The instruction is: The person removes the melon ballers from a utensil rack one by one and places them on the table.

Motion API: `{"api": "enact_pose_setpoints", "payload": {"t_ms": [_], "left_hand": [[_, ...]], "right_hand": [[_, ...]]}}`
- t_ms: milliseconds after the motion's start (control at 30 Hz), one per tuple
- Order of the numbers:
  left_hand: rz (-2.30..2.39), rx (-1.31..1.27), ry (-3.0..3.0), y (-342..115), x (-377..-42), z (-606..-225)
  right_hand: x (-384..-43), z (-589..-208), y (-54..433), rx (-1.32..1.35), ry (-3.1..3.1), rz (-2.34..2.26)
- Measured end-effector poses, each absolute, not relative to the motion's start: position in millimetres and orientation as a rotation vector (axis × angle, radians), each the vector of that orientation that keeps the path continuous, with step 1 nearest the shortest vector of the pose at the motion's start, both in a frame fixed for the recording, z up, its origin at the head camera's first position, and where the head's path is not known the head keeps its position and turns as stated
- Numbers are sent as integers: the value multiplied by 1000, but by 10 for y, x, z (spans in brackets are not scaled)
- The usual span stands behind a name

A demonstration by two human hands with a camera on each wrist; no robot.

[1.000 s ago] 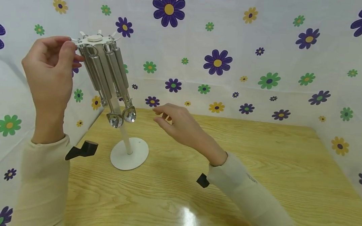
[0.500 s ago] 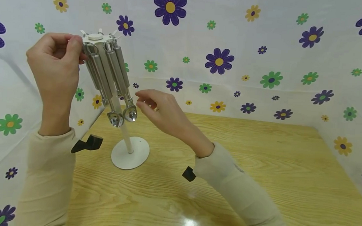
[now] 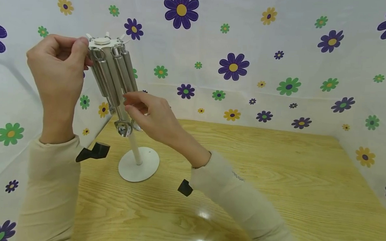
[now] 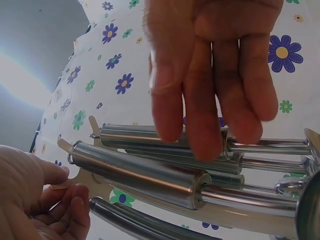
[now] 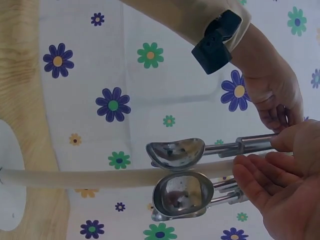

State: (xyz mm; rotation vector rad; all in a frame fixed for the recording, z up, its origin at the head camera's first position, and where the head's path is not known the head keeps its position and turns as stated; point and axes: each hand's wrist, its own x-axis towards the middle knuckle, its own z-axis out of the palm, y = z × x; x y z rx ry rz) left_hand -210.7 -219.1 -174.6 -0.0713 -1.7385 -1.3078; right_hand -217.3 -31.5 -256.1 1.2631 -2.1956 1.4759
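Note:
A white rack [image 3: 102, 41] with a ring of hooks stands on a pole over a round base [image 3: 138, 172]. Several steel kitchen tools [image 3: 105, 77] hang from it, and at least two end in scoop-shaped heads [image 5: 182, 195]. My left hand [image 3: 57, 66] pinches one of the rack's hooks between thumb and fingers. Lower down, my right hand [image 3: 154, 115] is at the tools' handle ends, its fingers fairly straight in the left wrist view. Whether its fingertips touch a handle [image 4: 135, 167] is unclear. In the head view this hand partly hides one scoop head.
The rack stands on the left part of a wooden table [image 3: 274, 185]. White flower-printed cloth [image 3: 200, 34] rises behind the table and at both sides. A dark wrist mount [image 3: 92, 152] sits on each sleeve.
My right hand has travelled left from beside the rack to the hanging tools. Earlier, my left hand shifted slightly right at the rack's edge, and it now stays there. The rack looks still.

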Motion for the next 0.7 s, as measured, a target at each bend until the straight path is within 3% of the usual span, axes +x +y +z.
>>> {"api": "enact_pose_setpoints", "payload": {"t_ms": [700], "left_hand": [[-1331, -103, -1688, -2166, -2090, -1782]], "right_hand": [[-2118, -2568, -730, 1129, -2103, 1738]]}}
